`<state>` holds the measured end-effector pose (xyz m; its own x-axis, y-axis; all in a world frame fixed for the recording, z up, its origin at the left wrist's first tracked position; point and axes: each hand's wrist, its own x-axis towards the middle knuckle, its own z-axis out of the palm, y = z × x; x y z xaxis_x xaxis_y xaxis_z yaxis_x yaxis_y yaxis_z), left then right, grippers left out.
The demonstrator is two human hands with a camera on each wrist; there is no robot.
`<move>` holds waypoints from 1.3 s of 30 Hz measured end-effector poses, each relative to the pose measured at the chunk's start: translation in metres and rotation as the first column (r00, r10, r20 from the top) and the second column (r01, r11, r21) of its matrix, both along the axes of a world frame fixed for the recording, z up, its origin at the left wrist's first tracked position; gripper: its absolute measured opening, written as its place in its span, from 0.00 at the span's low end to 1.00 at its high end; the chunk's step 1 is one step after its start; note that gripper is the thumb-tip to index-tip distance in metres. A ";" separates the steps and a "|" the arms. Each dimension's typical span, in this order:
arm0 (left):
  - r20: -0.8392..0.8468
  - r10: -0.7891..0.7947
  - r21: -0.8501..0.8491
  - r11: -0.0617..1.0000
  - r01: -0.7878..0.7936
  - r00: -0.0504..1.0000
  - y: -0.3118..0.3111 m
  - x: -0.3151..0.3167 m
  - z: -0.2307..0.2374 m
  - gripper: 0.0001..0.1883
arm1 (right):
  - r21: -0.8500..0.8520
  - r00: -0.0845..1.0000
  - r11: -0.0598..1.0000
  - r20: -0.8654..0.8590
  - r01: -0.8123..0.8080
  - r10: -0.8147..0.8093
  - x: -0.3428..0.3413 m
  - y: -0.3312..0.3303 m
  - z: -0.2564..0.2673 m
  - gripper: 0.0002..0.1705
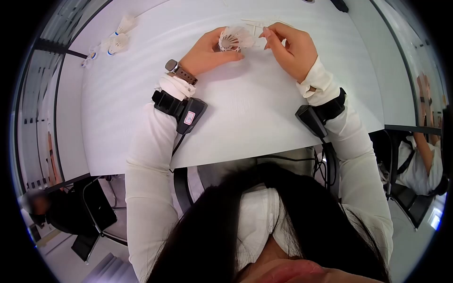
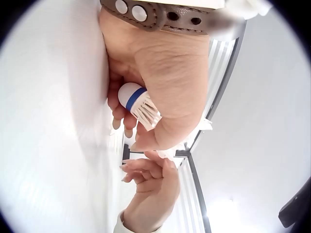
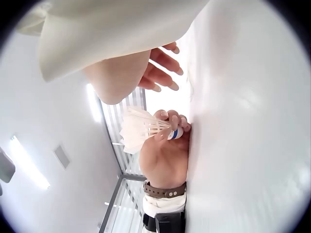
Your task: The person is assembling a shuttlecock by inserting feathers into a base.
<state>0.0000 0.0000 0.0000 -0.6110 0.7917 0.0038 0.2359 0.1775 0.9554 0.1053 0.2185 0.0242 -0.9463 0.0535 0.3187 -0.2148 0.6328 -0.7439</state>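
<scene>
The shuttlecock [image 1: 230, 43] is held in the left hand [image 1: 206, 53] over the far part of the counter [image 1: 236, 108], its feather skirt [image 3: 133, 130] spreading towards the right hand [image 1: 296, 51]. The left fingers and thumb wrap round the cork end [image 2: 127, 94] and the ribs next to the blue band [image 2: 135, 98]. It should be very light, firm and slightly smooth at the cork, springy along the ribs, and fragile at the feather edges, which a hard squeeze could bend or split. The surest hold is likely the cork or the stiff base of the ribs, as the left hand has it; the skirt wants only fingertips. The right hand has its fingers bent, thumb and forefinger close together near the skirt's open edge; whether anything is pinched between them I cannot tell. Thin pale sticks [image 1: 255, 22] lie just beyond the hands, close enough for knuckles to brush. More shuttlecocks [image 1: 118, 44] sit well apart, by the white side panel on the left, and a dark object [image 1: 339, 5] is at the far edge. Nothing solid stands between the two hands; the curled left fingers themselves screen much of the cork.
</scene>
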 end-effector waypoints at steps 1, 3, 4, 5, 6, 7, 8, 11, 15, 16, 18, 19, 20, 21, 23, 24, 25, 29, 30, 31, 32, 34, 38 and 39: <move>0.017 0.007 0.020 1.000 -0.007 1.000 0.001 0.002 0.002 0.28 | 0.047 0.999 0.999 -0.043 0.016 -0.014 -0.001 0.001 -0.002 0.10; 0.006 0.020 0.055 0.998 -0.021 1.000 0.000 0.002 0.003 0.26 | 0.142 0.990 0.989 -0.141 0.039 -0.018 -0.005 0.002 -0.006 0.08; -0.012 0.027 0.073 0.997 -0.026 1.000 0.001 0.003 0.002 0.24 | 0.194 0.982 0.980 -0.187 0.045 -0.008 -0.006 0.003 -0.008 0.08; -0.034 0.035 0.090 0.995 -0.032 0.999 0.001 0.003 0.002 0.23 | 0.244 0.972 0.968 -0.234 0.055 0.004 -0.008 0.005 -0.012 0.07; -0.009 0.033 0.107 0.994 -0.032 0.999 0.001 0.003 0.002 0.21 | 0.260 0.947 0.965 -0.317 0.032 0.054 -0.012 0.007 -0.018 0.07; 0.017 0.031 0.122 0.992 -0.033 0.999 0.001 0.003 0.001 0.20 | 0.270 0.941 0.963 -0.329 0.016 0.077 -0.014 0.008 -0.022 0.07; 0.041 0.028 0.139 0.990 -0.034 0.999 0.001 0.002 0.001 0.18 | 0.281 0.934 0.960 -0.343 0.001 0.100 -0.016 0.009 -0.026 0.07; 0.083 -0.008 0.193 0.981 -0.008 0.997 0.002 -0.002 -0.003 0.15 | 0.324 0.918 0.943 -0.346 -0.077 0.194 -0.019 0.011 -0.033 0.10; 0.043 0.028 0.162 0.986 -0.034 0.999 0.001 0.003 0.000 0.13 | 0.427 0.925 0.893 -0.265 -0.140 0.272 -0.015 0.010 -0.037 0.15; 0.020 0.021 0.155 0.988 -0.024 1.000 0.002 0.004 0.000 0.12 | 0.432 0.932 0.892 -0.250 -0.135 0.262 -0.014 0.008 -0.037 0.15; -0.003 0.011 0.145 0.989 -0.010 1.000 0.002 0.004 0.001 0.12 | 0.422 0.940 0.897 -0.237 -0.129 0.247 -0.015 0.007 -0.038 0.15; -0.003 0.008 0.143 0.990 -0.007 1.000 0.001 0.004 0.002 0.12 | 0.407 0.941 0.904 -0.239 -0.128 0.241 -0.016 0.008 -0.039 0.15; -0.003 0.004 0.141 0.990 -0.004 1.000 0.001 0.004 0.002 0.12 | 0.392 0.942 0.911 -0.240 -0.127 0.235 -0.016 0.009 -0.040 0.15; -0.001 0.005 0.140 0.990 -0.004 1.000 0.001 0.004 0.002 0.12 | 0.383 0.948 0.913 -0.213 -0.141 0.236 -0.016 0.009 -0.039 0.15; 0.004 0.005 0.137 0.991 -0.005 1.000 0.002 0.003 0.000 0.12 | 0.364 0.958 0.916 -0.159 -0.167 0.238 -0.016 0.009 -0.035 0.15; -0.002 -0.002 0.137 0.991 0.002 1.000 0.002 0.002 0.000 0.12 | 0.362 0.957 0.916 -0.160 -0.171 0.242 -0.016 0.010 -0.035 0.15; -0.009 -0.008 0.136 0.991 0.009 1.000 0.002 0.001 -0.001 0.12 | 0.360 0.956 0.916 -0.161 -0.176 0.247 -0.017 0.011 -0.035 0.16; -0.018 0.001 0.131 0.991 0.001 1.000 0.001 0.003 0.001 0.13 | 0.444 0.940 0.888 -0.236 -0.121 0.246 -0.013 0.011 -0.031 0.19; -0.009 0.019 0.127 0.992 -0.017 1.000 0.002 0.004 0.001 0.13 | 0.468 0.941 0.875 -0.226 -0.121 0.251 -0.011 0.009 -0.031 0.20; 0.000 0.036 0.122 0.992 -0.036 0.999 0.002 0.005 0.001 0.13 | 0.491 0.942 0.863 -0.217 -0.121 0.255 -0.008 0.006 -0.030 0.21; 0.007 0.053 0.118 0.992 -0.053 0.999 0.002 0.005 0.001 0.13 | 0.515 0.943 0.849 -0.209 -0.119 0.259 -0.007 0.003 -0.030 0.22; 0.031 0.090 0.112 0.989 -0.092 0.996 0.003 0.009 0.005 0.13 | 0.531 0.940 0.835 -0.191 -0.145 0.284 -0.006 0.001 -0.028 0.23; 0.052 0.111 0.113 0.987 -0.117 0.992 0.004 0.008 0.003 0.14 | 0.511 0.940 0.842 -0.171 -0.171 0.294 -0.010 0.006 -0.032 0.21; 0.040 0.115 0.105 0.987 -0.119 0.993 0.004 0.007 0.003 0.14 | 0.503 0.943 0.847 -0.163 -0.174 0.291 -0.010 0.006 -0.032 0.20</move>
